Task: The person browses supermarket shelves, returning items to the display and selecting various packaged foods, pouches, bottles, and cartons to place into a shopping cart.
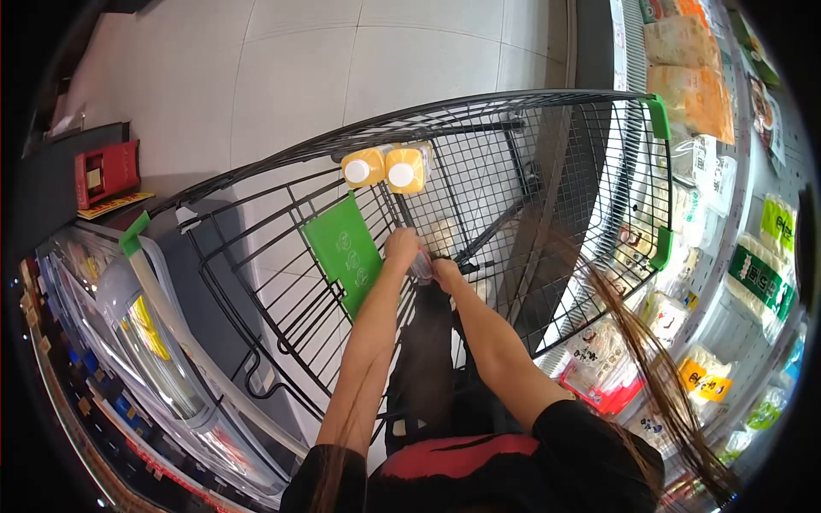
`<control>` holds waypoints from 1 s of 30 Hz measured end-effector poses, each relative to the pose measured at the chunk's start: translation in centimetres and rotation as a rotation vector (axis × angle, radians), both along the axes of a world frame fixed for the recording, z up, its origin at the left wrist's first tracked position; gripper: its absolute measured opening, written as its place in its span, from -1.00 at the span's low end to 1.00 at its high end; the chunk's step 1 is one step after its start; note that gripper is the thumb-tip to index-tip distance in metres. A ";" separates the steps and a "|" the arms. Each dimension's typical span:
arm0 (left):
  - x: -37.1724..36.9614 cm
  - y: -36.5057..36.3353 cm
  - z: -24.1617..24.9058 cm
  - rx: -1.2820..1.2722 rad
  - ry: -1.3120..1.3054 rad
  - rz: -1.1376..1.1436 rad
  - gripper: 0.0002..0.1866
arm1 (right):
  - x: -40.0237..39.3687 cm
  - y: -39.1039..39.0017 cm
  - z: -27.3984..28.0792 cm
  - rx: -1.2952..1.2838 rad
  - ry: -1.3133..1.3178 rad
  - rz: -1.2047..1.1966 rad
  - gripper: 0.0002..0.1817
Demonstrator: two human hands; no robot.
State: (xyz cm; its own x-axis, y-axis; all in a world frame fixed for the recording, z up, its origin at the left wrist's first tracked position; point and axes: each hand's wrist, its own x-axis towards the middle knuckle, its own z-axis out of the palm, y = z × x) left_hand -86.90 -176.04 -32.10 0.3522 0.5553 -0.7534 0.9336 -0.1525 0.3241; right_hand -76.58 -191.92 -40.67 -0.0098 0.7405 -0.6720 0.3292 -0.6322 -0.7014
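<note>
Clear package (pixel 422 267) is small, held above the near part of the wire cart (pixel 479 167), just right of the green panel (pixel 343 254). Contents too small and blurred to make out; ends partly covered by the fingers.

Left grip (pixel 401 246): fingers curled in tight at the package's far left side, no gap showing. Right grip (pixel 445 273): closed in on its right side, fingertips bent toward the other hand. The package bridges the two; exact fingertip contact cannot be told.

Handling, by judgement: light, to go by its size and the easy bend of the wrists. The wall looks like thin plastic, probably smooth, and liable to slide under a loose pinch. Stiff or soft: cannot tell from this view. If film, it would crease under pressure; if a rigid shell, it could crack. Best hold seems to be one firm pinch at each end, middle left unsqueezed, pads flat rather than nails.

Two yellow bottles (pixel 404 171) stand side by side in the cart, far from the wearer, white caps facing up. They look full, so likely heavier and slick; the body below the cap seems the sounder hold. Bagged goods (pixel 756 275) line the shelf at right.
</note>
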 end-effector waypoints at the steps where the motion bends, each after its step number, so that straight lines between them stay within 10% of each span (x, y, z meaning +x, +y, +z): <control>1: -0.1 -1.0 0.8 0.072 -0.036 0.064 -0.81 | 0.6 1.4 2.7 -0.094 -0.177 0.296 -0.84; 4: -0.5 -2.9 3.8 0.260 -0.185 0.159 -0.88 | 0.2 0.8 0.6 -0.284 0.196 -0.281 -0.75; 7: 0.4 -3.9 9.9 0.320 -0.351 0.215 -0.87 | 1.3 2.6 4.1 -0.351 -0.272 -0.369 -0.63; 9: 2.5 -3.0 16.8 0.442 -0.615 0.362 -0.82 | 3.4 2.4 3.7 -0.374 0.011 -0.776 -0.51; 11: 4.8 -2.5 22.8 0.522 -0.710 0.290 -0.80 | 8.8 6.9 20.3 -0.492 0.393 -0.918 -0.46; 13: 6.3 -3.1 28.1 0.577 -0.893 0.475 -0.82 | 10.7 7.2 27.4 -0.064 0.591 -0.897 -0.53; 17: 8.8 -5.0 35.2 0.577 -1.103 0.413 -0.81 | 16.1 4.2 39.5 0.406 0.342 -0.910 -0.62; 21: 12.5 -8.8 39.7 0.283 -1.287 0.449 -0.74 | 20.0 -0.6 49.0 0.939 0.007 -0.980 -0.73; 23: 15.4 -11.0 42.7 -0.131 -1.444 0.703 -0.73 | 21.9 -4.0 52.1 1.019 -0.204 -0.943 -0.73; 30: 22.4 -16.1 46.8 -0.520 -1.530 0.478 -0.54 | 24.8 -14.7 58.7 1.093 -0.203 -1.238 -0.55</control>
State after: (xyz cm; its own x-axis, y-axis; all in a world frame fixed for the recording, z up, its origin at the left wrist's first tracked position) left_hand -64.46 -192.19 14.69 0.7669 0.6412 -0.0275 -0.3365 0.4381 0.8336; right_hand -51.82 -206.60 18.06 0.9205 0.3243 0.2178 0.1718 0.1648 -0.9713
